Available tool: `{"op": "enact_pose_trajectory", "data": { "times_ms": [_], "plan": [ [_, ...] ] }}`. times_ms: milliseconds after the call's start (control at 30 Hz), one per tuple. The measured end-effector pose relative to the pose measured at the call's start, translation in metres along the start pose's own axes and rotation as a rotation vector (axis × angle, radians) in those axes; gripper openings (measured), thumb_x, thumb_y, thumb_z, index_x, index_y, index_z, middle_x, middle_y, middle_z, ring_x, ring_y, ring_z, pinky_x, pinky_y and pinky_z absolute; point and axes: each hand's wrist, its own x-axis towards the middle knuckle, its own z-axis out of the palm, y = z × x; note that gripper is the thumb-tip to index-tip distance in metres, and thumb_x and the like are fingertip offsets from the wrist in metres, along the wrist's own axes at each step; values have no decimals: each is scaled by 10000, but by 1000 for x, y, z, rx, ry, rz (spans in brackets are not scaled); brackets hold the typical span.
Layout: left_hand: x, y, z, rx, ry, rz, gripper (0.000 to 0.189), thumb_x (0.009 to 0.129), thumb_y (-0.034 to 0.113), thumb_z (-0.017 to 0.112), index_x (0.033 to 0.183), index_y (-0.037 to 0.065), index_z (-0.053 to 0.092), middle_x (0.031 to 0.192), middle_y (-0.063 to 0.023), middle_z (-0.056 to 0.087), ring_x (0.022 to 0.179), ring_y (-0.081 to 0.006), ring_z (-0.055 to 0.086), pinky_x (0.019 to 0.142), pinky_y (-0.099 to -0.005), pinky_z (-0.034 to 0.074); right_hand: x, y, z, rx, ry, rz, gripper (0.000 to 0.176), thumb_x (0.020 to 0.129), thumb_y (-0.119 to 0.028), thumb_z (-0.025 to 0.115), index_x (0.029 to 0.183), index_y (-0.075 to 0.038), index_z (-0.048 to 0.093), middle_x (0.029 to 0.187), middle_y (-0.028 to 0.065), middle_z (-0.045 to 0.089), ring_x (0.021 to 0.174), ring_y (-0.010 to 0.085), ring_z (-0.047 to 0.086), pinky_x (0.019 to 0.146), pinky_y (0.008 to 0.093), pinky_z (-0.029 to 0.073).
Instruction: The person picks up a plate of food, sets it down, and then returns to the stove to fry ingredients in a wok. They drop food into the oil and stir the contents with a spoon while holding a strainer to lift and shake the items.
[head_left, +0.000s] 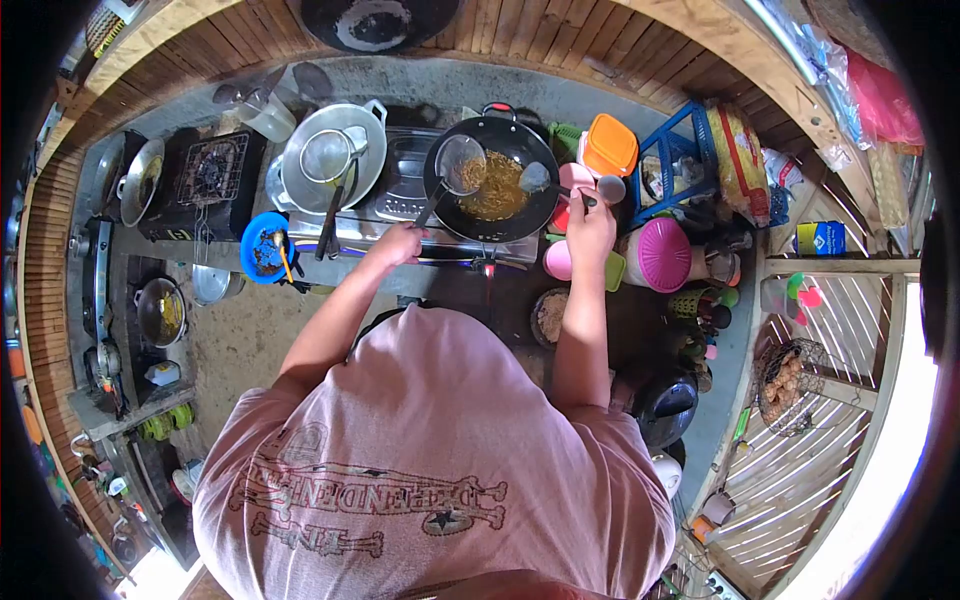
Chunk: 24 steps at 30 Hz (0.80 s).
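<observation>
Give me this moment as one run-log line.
left hand: holds strainer over wok | right hand: holds ladle in wok | wok: brown food, on stove

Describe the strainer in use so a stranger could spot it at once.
Find the black wok of brown food on the stove. The strainer sits over its left side, its handle in the left hand; the other strainer lies unheld on the silver pan.
</observation>
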Motion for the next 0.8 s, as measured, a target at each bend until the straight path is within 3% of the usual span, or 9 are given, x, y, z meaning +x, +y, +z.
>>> {"op": "enact_pose_trajectory", "data": {
  "times_ms": [100,200,367,667,733,800],
  "plan": [
    [1,1,2,-9,11,5,248,953,234,499,1103,69,607,675,28,506,603,-119,532,639,-368,539,4,2,6,-68,-68,74,268,954,-280,617,998,-29,700,803,157,725,794,332,713,737,428,543],
    [3,2,6,0,18,11,243,955,227,489,1105,63,587,671,36,487,588,-110,511,630,-362,533,5,7,22,221,-221,244,274,955,-277,624,1035,-25,696,810,153,734,798,291,725,743,385,544],
    [14,2,6,-6,-59,1,297,950,255,512,1168,68,591,726,18,524,666,-126,534,659,-372,504,2,-1,18,406,-200,234,257,941,-251,655,1051,-23,694,815,141,738,796,272,726,761,365,542],
    [14,15,16,48,-15,-25,300,947,280,526,1156,80,606,749,3,542,706,-150,558,714,-416,530,10,17,22,12,-65,46,266,944,-311,636,1042,-73,702,825,184,716,824,344,701,764,422,536],
    [19,11,18,44,-26,-29,302,951,281,522,1159,80,609,752,0,546,707,-150,558,715,-419,531,10,15,30,232,-231,219,262,943,-297,641,1037,-59,699,832,176,723,814,327,708,763,412,537],
    [20,12,18,40,-30,-28,305,955,283,519,1162,79,612,754,-3,549,707,-150,559,715,-421,531,9,12,30,289,-224,200,260,943,-287,643,1036,-51,697,833,170,727,803,317,711,758,403,538]
  ]
}}
